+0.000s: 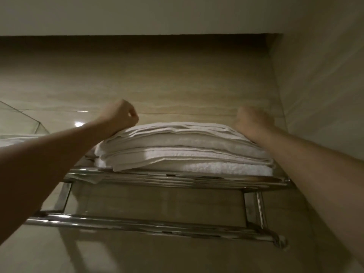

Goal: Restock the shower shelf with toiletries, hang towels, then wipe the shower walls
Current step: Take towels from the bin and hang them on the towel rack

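Your left hand [120, 115] is up at the left end of the folded white towels [183, 150]. Its grip is clenched with nothing visible in it, and the wrist lies against the top towel. Your right hand [254, 121] is at the stack's right end, too blurred to tell whether its grip holds a fold. The towels lie stacked on the chrome rack [177, 179], against the tiled wall [157, 79]. A lower rail [137, 223] runs beneath. A glass panel [19, 119] edges in at left, and the side wall [319, 85] stands close by your right forearm.

Both bare arms outstretched upward, left hand [120, 115] loosely fisted, right hand [254, 121] blurred, apparently fisted too.
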